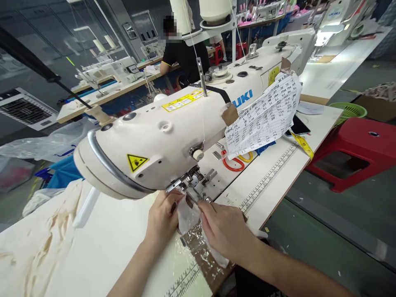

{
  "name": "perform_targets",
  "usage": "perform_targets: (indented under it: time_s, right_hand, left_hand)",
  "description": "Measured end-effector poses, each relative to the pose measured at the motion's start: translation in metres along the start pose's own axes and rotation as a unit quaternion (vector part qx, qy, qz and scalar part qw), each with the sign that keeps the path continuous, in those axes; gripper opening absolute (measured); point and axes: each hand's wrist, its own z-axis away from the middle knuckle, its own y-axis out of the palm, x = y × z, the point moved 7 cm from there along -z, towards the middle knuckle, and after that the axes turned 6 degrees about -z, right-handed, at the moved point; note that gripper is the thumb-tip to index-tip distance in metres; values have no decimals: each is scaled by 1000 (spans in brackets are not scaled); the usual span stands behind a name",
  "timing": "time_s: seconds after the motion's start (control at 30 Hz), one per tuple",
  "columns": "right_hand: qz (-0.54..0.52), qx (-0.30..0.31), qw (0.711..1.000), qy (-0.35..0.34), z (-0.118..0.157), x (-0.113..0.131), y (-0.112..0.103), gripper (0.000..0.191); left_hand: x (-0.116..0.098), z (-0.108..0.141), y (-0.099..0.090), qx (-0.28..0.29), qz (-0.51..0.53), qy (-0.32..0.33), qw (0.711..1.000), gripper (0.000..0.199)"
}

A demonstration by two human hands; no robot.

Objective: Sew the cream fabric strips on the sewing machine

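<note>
A white sewing machine fills the middle of the view, its presser foot area just beyond my fingertips. My left hand pinches the left side of a piece of white fabric close to the needle. On the fabric's other side, my right hand is closed on it, with the fingertips by the metal parts under the machine head. Part of the fabric hangs below my right hand over brown tape on the table. The needle tip is hidden.
Red-handled scissors lie under the machine arm, near a handwritten paper sheet. A yellow measuring tape hangs at the table's right edge, by a red stool. Cream fabric lies at left. A person sits beyond.
</note>
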Motion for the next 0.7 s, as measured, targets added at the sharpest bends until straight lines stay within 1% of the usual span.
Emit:
perform_targets:
  time_s: [0.07, 0.13, 0.2, 0.27, 0.33, 0.43, 0.47, 0.53, 0.57, 0.7]
  right_hand:
    - [7, 5, 1000, -1, -1, 1, 1, 21]
    - [17, 8, 1000, -3, -3, 2, 2, 20]
    - [24, -2, 1000, -8, -1, 4, 1, 21]
    - [8, -26, 1000, -8, 6, 3, -4, 23]
    - [-61, -38, 997, -5, 21, -2, -11, 22]
    - [-193, -8, 981, -8, 56, -11, -23, 21]
    - [-206, 6, 978, -13, 68, -13, -27, 23]
    - [-206, 13, 978, -29, 90, -15, -38, 32]
    - [-203, 13, 979, -24, 99, -16, -42, 35]
    - [-205, 10, 979, 16, 117, -22, -47, 37]
  left_hand:
    - [-7, -1, 0, 0, -31, 42, 999, 8]
    - [-12, -2, 2, 14, -56, 72, 996, 12]
    - [-17, -3, 3, 32, -72, 90, 993, 16]
    - [-20, -4, 1, 48, -68, 94, 992, 18]
    - [-24, -4, -3, 61, -48, 91, 993, 20]
    - [-30, -2, -5, 81, -37, 85, 992, 26]
    - [-33, -2, -4, 90, -50, 83, 991, 28]
    - [-38, -1, 0, 102, -89, 77, 988, 32]
    - [-40, -1, 3, 106, -109, 72, 986, 33]
    - [-48, 2, 12, 104, -165, 35, 980, 31]
